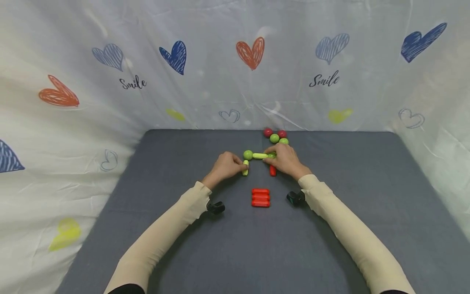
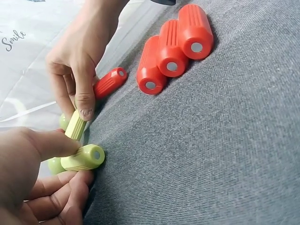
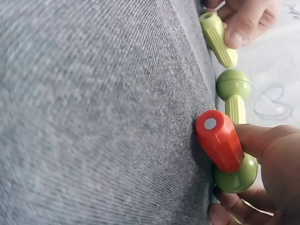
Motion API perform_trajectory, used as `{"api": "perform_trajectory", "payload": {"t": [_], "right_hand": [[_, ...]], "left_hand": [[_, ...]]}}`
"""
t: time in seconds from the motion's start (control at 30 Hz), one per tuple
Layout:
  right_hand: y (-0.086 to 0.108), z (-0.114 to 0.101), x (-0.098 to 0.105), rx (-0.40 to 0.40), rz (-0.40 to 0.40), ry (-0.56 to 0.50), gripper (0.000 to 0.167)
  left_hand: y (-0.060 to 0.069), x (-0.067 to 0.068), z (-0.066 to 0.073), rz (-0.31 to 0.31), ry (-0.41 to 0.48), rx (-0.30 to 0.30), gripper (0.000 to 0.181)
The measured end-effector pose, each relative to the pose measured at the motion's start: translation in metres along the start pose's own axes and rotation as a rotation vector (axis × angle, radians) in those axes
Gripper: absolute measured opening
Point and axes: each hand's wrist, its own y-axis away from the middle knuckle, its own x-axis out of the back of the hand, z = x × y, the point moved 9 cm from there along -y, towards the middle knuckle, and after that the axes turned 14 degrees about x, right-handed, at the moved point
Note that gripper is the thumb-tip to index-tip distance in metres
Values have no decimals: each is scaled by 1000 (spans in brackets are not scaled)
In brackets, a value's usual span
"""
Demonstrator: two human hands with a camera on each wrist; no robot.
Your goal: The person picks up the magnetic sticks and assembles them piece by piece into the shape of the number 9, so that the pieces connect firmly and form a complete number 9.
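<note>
My left hand [image 1: 228,165] pinches a yellow-green rod [image 1: 245,168] between thumb and fingers, its near end pointing toward me, beside a green ball [image 1: 248,154]. From that ball another yellow-green rod [image 1: 260,156] runs right to a second green ball [image 1: 271,155], which my right hand [image 1: 287,160] grips with thumb and fingers. A red rod [image 1: 273,170] extends toward me from this second ball. In the left wrist view the held rod [image 2: 84,158] shows a silver end disc, as does the red rod [image 3: 220,140] in the right wrist view.
Several red rods [image 1: 260,197] lie side by side nearer me on the grey cloth [image 1: 235,253]. Behind my right hand are two red balls [image 1: 268,132] and two more green balls [image 1: 274,138]. A white curtain with printed hearts [image 1: 251,53] hangs at the back.
</note>
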Motion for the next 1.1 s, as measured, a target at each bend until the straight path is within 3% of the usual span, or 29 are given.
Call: {"api": "perform_trajectory", "payload": {"t": [0.57, 0.8, 0.93, 1.1], "right_hand": [[2, 3, 1, -23, 14, -49, 24], [6, 4, 9, -43, 41, -83, 45], [16, 7, 20, -66, 94, -111, 45], [25, 24, 52, -109, 243, 10, 27]], "left_hand": [[-5, -1, 2, -35, 49, 39, 22], [-8, -2, 1, -21, 72, 52, 22], [-7, -2, -2, -20, 74, 82, 22], [-5, -3, -1, -48, 87, 109, 21]]}}
